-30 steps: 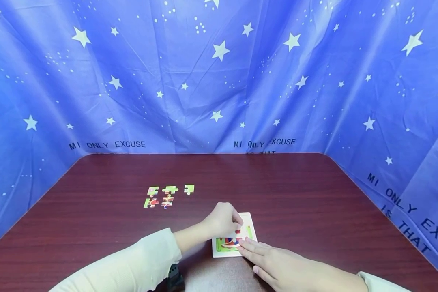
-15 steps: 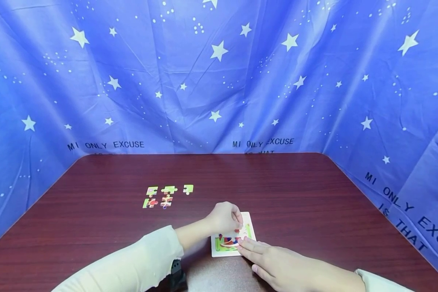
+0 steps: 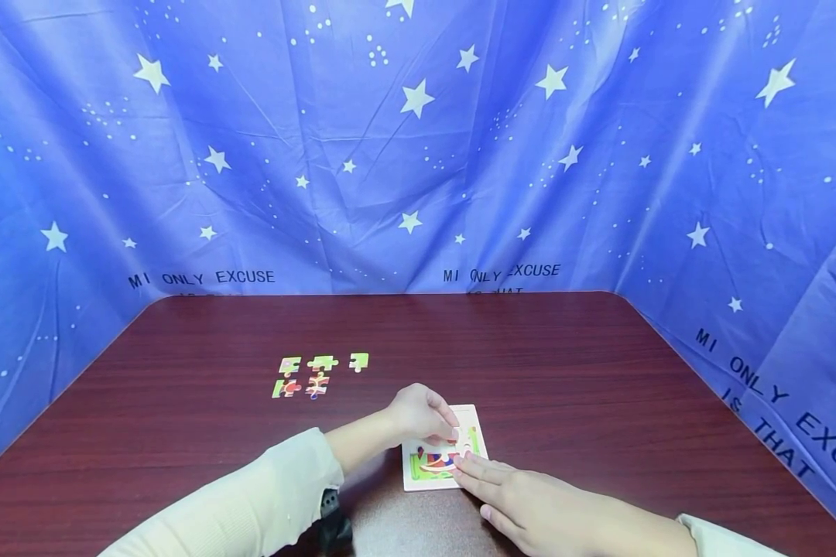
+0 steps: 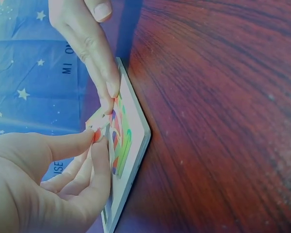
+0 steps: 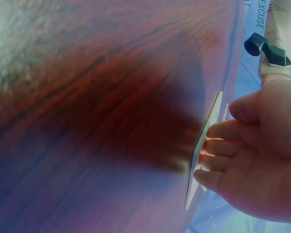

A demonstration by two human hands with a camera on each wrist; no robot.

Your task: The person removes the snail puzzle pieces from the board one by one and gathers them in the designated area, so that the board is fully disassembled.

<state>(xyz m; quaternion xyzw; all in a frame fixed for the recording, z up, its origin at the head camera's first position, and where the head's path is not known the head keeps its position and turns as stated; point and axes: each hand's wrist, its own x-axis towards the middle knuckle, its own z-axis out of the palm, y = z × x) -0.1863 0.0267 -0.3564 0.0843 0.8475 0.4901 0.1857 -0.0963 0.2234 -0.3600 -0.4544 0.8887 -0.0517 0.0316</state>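
A white-bordered jigsaw board (image 3: 468, 415) lies flat near the front of the table, its lower rows filled with a green, red and blue picture. Over its upper left part, my left hand (image 3: 420, 412) pinches a puzzle piece (image 4: 97, 135) between thumb and fingertips. Red shows on that piece; the fingers cover most of it. My right hand (image 3: 529, 499) rests on the board's right side with straight fingers, its fingertips on the picture. In the right wrist view, these fingers (image 5: 223, 148) touch the board's face.
Several loose puzzle pieces, among them a green one (image 3: 323, 363) and a red-and-green one (image 3: 287, 388), lie in two rows at the back left of the dark red wooden table (image 3: 564, 356). A blue starry curtain (image 3: 362, 139) hangs around the table.
My left hand shifts slightly left over the board and lowers its fingertips, still pinching the puzzle piece. The right hand stays where it is. The loose pieces have not moved.
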